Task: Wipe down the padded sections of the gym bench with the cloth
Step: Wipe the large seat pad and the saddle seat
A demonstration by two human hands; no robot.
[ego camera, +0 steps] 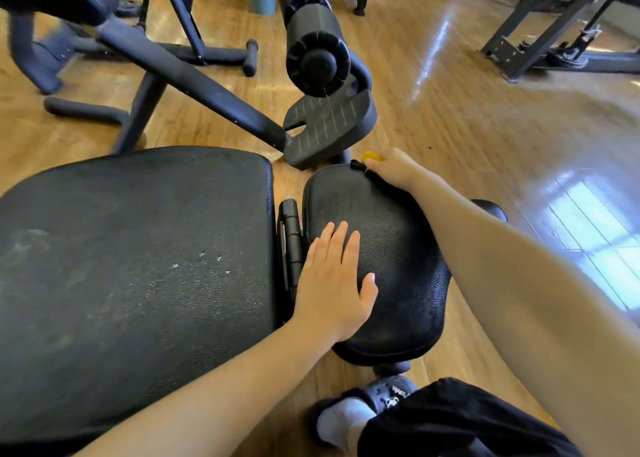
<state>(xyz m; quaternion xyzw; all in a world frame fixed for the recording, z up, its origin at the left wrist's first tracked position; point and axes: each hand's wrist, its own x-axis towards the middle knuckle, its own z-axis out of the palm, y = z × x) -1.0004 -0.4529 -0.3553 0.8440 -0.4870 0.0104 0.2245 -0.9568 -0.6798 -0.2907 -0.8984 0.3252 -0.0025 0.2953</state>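
The person is bracing the small seat pad of the gym bench with the left hand, which is lying flat on the pad's near-left area with fingers straight and together, gripping nothing. The right hand is reaching across to the pad's far edge, where its fingers are curling over the rim and out of sight; a sliver of yellow cloth is showing just beyond the knuckles, so the hand is probably grasping the cloth, though the grip itself is hidden. The pad's long axis is running from the far edge toward the person's foot. The cloth is therefore lying at the far end of that axis, with the right hand on it and the left hand well apart, nearer the body. The large back pad is lying to the left, across a hinge gap, marked with pale scuffs. Judged from this layout, the next stroke calls for drawing the cloth along the seat pad toward the body.
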